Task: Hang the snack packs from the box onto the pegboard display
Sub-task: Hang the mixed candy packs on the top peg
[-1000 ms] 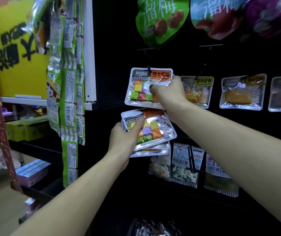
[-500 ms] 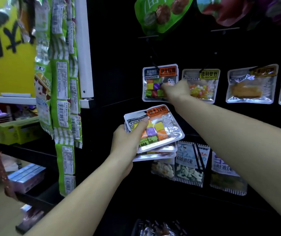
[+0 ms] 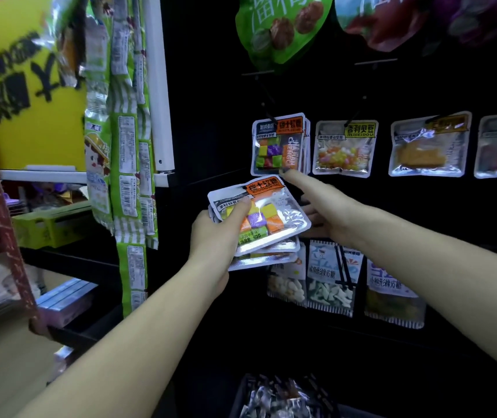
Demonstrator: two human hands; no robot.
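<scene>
My left hand (image 3: 215,236) grips a small stack of clear candy packs (image 3: 266,220) with coloured cubes and orange labels, thumb on the top pack. My right hand (image 3: 325,211) is at the stack's right edge, its thumb stretched up along the top pack's corner and its fingers behind the packs. Just above, matching packs hang on a peg (image 3: 280,144) of the black pegboard (image 3: 346,89). The box (image 3: 283,396) with more packs shows at the bottom, dark and blurred.
Other clear packs (image 3: 345,149) hang in a row to the right, with gummy packs (image 3: 331,282) below and big pouches (image 3: 280,25) above. Long green snack strips (image 3: 123,140) hang at the left beside a white post and shelves.
My right hand left the pack now hanging on the peg and dropped down to the right edge of the stack in my left hand. The stack stayed roughly in place.
</scene>
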